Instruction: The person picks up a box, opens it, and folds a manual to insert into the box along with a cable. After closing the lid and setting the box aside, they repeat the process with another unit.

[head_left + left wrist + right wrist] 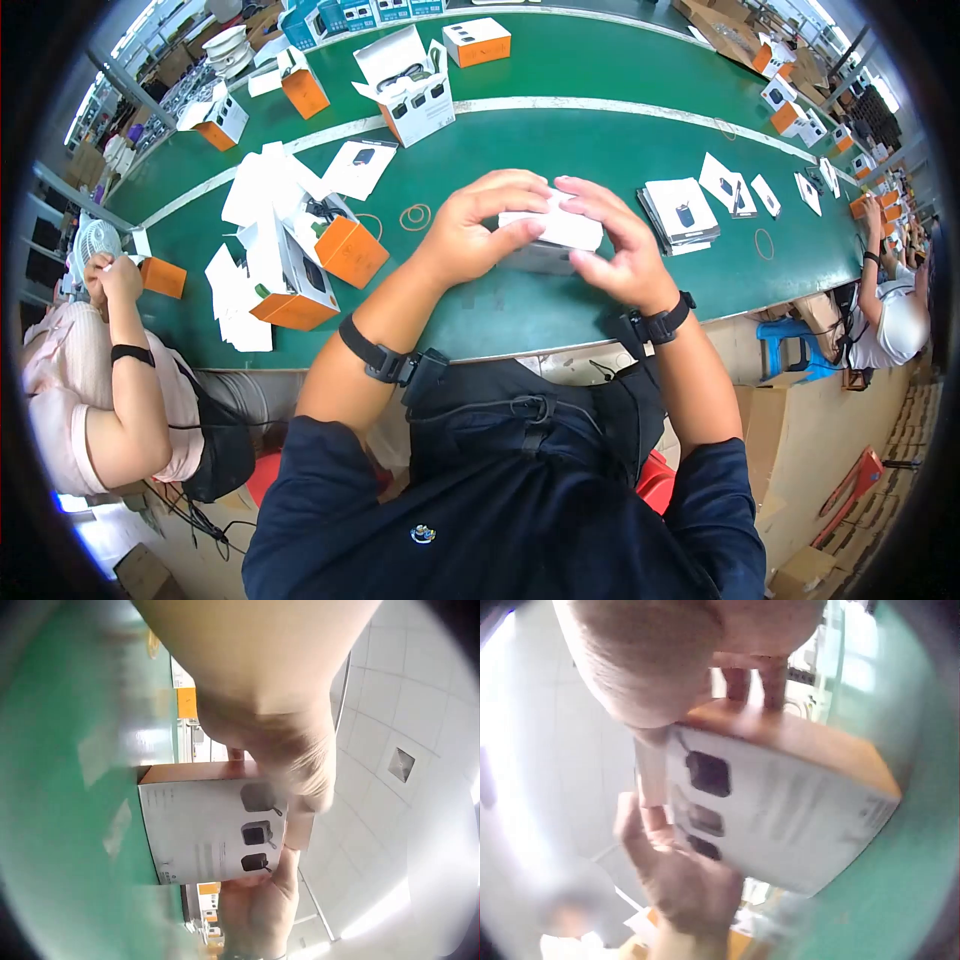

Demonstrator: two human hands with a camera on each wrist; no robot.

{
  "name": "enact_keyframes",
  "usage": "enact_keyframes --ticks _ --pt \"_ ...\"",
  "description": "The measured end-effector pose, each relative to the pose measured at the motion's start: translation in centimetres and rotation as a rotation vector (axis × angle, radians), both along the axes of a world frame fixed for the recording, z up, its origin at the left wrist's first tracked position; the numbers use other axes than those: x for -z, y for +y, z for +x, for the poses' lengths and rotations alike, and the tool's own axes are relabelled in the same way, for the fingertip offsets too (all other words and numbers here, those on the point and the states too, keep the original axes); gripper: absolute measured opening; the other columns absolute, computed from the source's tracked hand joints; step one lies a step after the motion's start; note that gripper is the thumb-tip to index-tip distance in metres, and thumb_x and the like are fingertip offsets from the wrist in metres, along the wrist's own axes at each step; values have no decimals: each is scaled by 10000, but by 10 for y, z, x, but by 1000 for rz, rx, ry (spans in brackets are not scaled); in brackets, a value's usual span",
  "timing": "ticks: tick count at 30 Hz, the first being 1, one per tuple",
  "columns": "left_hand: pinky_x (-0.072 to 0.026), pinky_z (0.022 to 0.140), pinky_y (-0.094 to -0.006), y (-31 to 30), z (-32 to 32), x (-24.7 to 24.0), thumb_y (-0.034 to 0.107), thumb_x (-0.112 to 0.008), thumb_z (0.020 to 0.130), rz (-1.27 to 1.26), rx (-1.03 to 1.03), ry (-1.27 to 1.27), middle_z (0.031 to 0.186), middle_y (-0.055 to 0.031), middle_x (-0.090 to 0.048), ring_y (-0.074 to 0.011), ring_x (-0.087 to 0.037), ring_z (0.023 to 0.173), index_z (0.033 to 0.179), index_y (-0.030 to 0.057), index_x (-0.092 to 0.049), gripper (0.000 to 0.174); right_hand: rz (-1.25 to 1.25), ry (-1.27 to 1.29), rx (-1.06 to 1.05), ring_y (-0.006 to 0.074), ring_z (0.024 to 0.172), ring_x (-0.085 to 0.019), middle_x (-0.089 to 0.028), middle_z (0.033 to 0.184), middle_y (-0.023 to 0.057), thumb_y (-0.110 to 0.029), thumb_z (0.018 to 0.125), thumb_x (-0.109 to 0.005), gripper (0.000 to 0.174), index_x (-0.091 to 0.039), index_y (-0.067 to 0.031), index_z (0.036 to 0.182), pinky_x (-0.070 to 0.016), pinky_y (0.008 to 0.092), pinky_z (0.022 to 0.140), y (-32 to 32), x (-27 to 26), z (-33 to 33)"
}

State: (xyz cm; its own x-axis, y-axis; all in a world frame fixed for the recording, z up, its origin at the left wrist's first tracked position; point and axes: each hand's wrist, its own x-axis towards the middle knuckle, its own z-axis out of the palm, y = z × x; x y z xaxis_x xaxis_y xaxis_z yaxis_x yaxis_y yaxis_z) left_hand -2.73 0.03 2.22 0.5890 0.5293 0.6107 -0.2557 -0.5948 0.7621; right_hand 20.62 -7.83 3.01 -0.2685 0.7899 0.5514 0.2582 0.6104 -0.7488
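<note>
A white carton [560,232] with orange sides stands on the green table in front of me, its printed face showing several small dark devices. My left hand [478,232] grips its top from the left, fingers across the upper edge and thumb on the near side. From the right, my right hand [622,248] holds the same end, fingertips on the lid. In the left wrist view, a lid panel [301,825] sticks up slightly from the carton's top between the hands. Both wrist views show the carton's lower end close to the table. Its contents are hidden.
Opened cartons [295,280] and loose white papers [240,300] lie to the left. A stack of printed booklets [682,212] is at right, with rubber bands [415,217] on the table. An open carton [412,100] stands behind. People sit at both sides.
</note>
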Motion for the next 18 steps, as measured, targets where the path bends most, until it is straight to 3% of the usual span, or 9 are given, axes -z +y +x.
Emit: enact_keyframes --ticks 6,8,10,12,13,14,16,17,18 --pt "-434 1105 -467 -3 -5 -2 105 -722 917 221 -128 201 1360 -172 -634 -361 -560 1314 1196 79 -749 281 -93 234 39 361 1407 -494 -602 1419 215 -73 869 -725 325 -702 -51 1193 -373 455 1165 1 17 -7" --pt "-420 1120 -477 -4 -12 -7 124 -734 908 348 -108 274 1411 -182 -593 -378 -527 1349 1225 113 -744 317 50 34 -11 375 1407 -492 -602 1424 205 -70 886 -728 214 -743 -58 1100 -368 470 1167 0 16 2" --pt "-406 1134 -487 -11 -15 -16 142 -746 899 476 -88 347 1463 -192 -552 -396 -495 1384 1254 147 -738 355 59 5 -23 392 1418 -475 -588 1444 194 -88 868 -748 178 -766 -72 1044 -356 489 1172 -7 11 4" --pt "-389 1146 -510 -24 -16 -27 176 -757 890 526 -251 498 1545 -205 -463 -420 -457 1414 1302 208 -717 416 169 -207 70 399 1448 -429 -537 1495 198 -107 846 -771 218 -773 -91 1063 -348 496 1175 -15 2 8" --pt "-412 1129 -486 -19 -19 -21 179 -751 895 470 -256 567 1529 -211 -462 -418 -481 1388 1321 241 -704 434 185 -283 51 415 1478 -371 -454 1564 197 -178 854 -778 342 -743 -118 1189 -325 504 1187 -11 5 11" --pt "-412 1129 -486 -21 -16 -25 179 -751 895 480 -245 564 1529 -211 -462 -418 -481 1388 1321 241 -704 434 190 -283 65 415 1478 -371 -454 1564 197 -178 854 -778 342 -743 -118 1189 -325 504 1187 -15 4 15" --pt "-439 1106 -447 -22 -10 -34 197 -748 905 194 -194 594 1477 -216 -490 -407 -508 1353 1342 209 -688 441 82 -326 94 427 1484 -347 -400 1597 201 -250 881 -761 472 -668 -119 1325 -304 512 1196 -24 -2 23" --pt "-444 1094 -415 -17 -2 -29 210 -731 926 212 -273 602 1420 -215 -513 -394 -525 1317 1379 131 -636 470 58 -303 155 439 1476 -347 -375 1606 209 -308 896 -747 573 -593 -112 1412 -282 520 1206 -26 7 36" --pt "-444 1094 -415 -9 8 -27 210 -731 926 228 -282 600 1420 -215 -513 -394 -525 1317 1379 131 -636 470 39 -280 295 439 1458 -373 -448 1552 219 -296 884 -760 527 -635 -89 1353 -296 524 1192 -31 5 44"
